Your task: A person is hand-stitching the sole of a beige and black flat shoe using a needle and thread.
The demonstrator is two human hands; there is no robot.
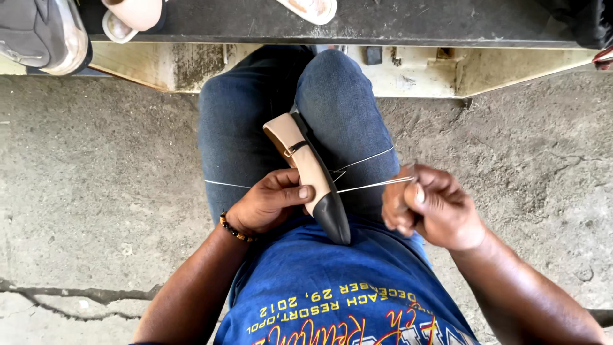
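We see a rough grey concrete floor, cracked at its near left. Beyond the floor runs a dark bench on a pale worn base; shoes rest on the bench's left end.
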